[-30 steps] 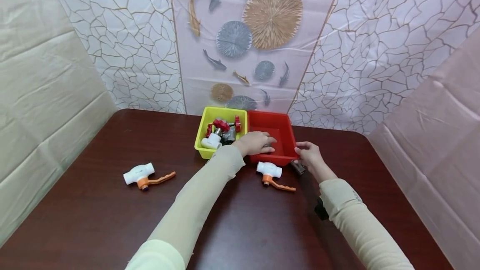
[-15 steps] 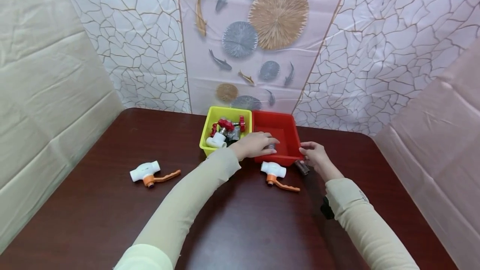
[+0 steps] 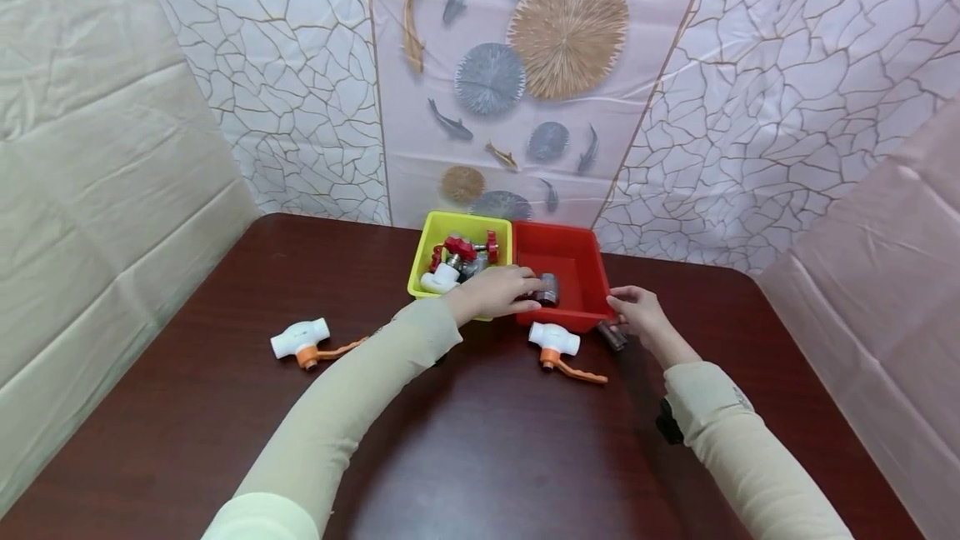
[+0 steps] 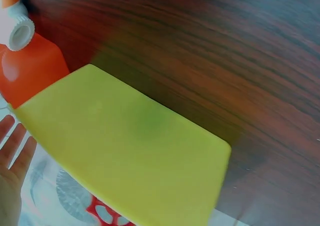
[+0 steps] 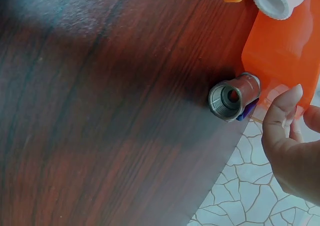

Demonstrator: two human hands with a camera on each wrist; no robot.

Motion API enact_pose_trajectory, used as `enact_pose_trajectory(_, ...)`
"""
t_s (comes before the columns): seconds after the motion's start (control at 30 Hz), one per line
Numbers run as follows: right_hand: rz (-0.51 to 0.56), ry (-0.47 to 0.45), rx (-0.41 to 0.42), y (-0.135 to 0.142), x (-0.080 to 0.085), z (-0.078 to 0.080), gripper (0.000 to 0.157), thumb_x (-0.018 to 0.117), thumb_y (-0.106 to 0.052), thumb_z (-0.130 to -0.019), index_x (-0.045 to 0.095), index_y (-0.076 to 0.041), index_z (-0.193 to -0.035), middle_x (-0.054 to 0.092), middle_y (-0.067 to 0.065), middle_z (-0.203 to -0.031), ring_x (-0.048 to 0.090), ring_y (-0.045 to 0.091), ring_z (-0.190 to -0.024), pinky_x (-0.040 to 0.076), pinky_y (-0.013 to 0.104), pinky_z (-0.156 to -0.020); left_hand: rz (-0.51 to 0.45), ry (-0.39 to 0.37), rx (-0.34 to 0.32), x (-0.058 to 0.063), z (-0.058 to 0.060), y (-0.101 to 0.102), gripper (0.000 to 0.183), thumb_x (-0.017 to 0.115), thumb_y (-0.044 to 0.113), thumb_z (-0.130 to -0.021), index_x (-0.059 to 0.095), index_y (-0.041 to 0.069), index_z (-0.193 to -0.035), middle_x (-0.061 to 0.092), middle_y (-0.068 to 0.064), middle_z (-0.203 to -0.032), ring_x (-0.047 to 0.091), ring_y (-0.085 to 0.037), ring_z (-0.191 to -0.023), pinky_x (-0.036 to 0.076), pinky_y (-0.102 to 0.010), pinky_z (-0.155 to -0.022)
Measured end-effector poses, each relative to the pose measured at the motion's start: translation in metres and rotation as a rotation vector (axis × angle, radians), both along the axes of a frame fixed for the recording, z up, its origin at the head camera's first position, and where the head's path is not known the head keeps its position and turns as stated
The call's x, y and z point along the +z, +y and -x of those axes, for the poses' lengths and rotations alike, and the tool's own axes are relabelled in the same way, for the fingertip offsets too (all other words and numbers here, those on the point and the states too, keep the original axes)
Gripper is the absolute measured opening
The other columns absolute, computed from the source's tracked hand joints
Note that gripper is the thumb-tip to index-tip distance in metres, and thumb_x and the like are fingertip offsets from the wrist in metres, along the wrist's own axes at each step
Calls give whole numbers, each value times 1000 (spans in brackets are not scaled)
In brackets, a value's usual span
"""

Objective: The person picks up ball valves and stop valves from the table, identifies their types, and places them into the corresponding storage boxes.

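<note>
My left hand [image 3: 495, 291] reaches over the edge between the yellow bin [image 3: 415, 275] and the red bin [image 3: 600, 273]. Its fingers are extended and hold nothing, as the left wrist view [image 4: 11, 151] also shows. Just right of the fingertips, a grey metal pipe fitting [image 3: 549, 290] lies inside the red bin. My right hand [image 3: 643, 319] pinches the red bin's right front rim between thumb and fingers. Below that hand, a metal valve body [image 5: 235, 96] with a threaded opening and a bit of blue lies on the table beside the bin.
White ball valves with orange levers lie on the brown table [image 3: 480, 457], one at left [image 3: 300, 338] and one before the red bin [image 3: 553, 340]. Inside the yellow bin are red-handled valves [image 3: 459, 247] and a white elbow fitting [image 3: 441, 279]. Patterned cloth stands behind.
My left hand has let go of the metal fitting and drawn left, leaving it exposed in the red bin. The right hand stays at the rim. The head view has shifted slightly.
</note>
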State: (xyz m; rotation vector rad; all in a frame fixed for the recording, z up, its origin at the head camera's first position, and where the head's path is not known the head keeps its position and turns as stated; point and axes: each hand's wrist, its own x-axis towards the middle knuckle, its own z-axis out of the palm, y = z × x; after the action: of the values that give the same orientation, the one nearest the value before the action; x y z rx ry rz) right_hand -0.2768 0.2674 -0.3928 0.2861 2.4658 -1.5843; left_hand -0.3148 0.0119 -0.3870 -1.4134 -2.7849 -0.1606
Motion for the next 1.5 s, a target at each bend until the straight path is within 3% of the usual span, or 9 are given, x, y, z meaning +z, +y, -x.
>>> enact_pose_trajectory(0.17,40,22,13,6,0,-4,50,45,-14,-99,30,11,-139,60,14,-95,60,5,-57,56,23,-63,-22,-15,10,-2,0,-9,43,49,39,-97,53,17,-134,57,-4,-126,53,-18,-116,44,-33,-101)
enact_pose_trajectory(0.3,54,38,24,9,2,-9,53,44,-15,-99,24,12,-140,59,1,-82,60,4,-57,56,23,-61,-36,-3,16,-5,3,-16,42,49,38,-97,55,17,-132,56,-4,-129,51,-19,-120,42,-33,-103)
enact_pose_trajectory(0.6,-28,63,91,15,9,-21,56,44,-17,-99,20,12,-140,57,19,-104,62,6,-65,57,29,-68,-55,-13,-19,-10,-1,-29,41,53,34,-96,54,16,-133,53,-6,-133,47,-20,-124,38,-35,-107)
enact_pose_trajectory(0.7,-75,134,70,16,9,-26,50,44,-14,-99,25,13,-137,54,24,-107,62,6,-64,58,30,-66,-53,4,-50,-13,-3,-34,45,53,35,-96,50,16,-136,49,-7,-137,43,-22,-129,36,-37,-109)
enact_pose_trajectory(0.83,-202,297,7,12,5,-33,35,47,-6,-95,39,10,-124,54,15,-91,58,2,-60,56,25,-59,-15,40,-69,-20,-2,-39,53,51,39,-96,41,18,-143,39,-9,-147,33,-26,-138,31,-43,-112)
enact_pose_trajectory(1.0,-421,516,-25,0,4,-42,17,49,2,-87,53,2,-104,54,12,-81,45,4,-58,42,21,-57,15,39,-89,-26,4,-43,61,51,42,-95,31,20,-148,27,-8,-155,19,-27,-145,26,-48,-114)
enact_pose_trajectory(1.1,-467,581,17,-8,5,-45,16,49,3,-86,56,1,-101,59,15,-86,47,12,-67,37,22,-60,12,29,-120,-29,8,-46,68,54,44,-92,27,20,-149,25,-9,-155,17,-27,-145,24,-46,-115)
enact_pose_trajectory(1.33,-533,649,147,-23,4,-54,21,51,4,-88,60,1,-106,61,16,-94,54,23,-80,46,31,-66,-4,39,-187,-31,16,-49,78,60,47,-86,27,16,-149,24,-11,-155,18,-29,-145,22,-43,-117)
enact_pose_trajectory(1.5,-590,665,278,-34,0,-59,22,57,-2,-88,61,-1,-110,62,14,-100,59,25,-87,52,41,-73,71,38,-198,-31,19,-46,82,60,49,-86,23,15,-151,17,-9,-158,11,-29,-146,18,-42,-118)
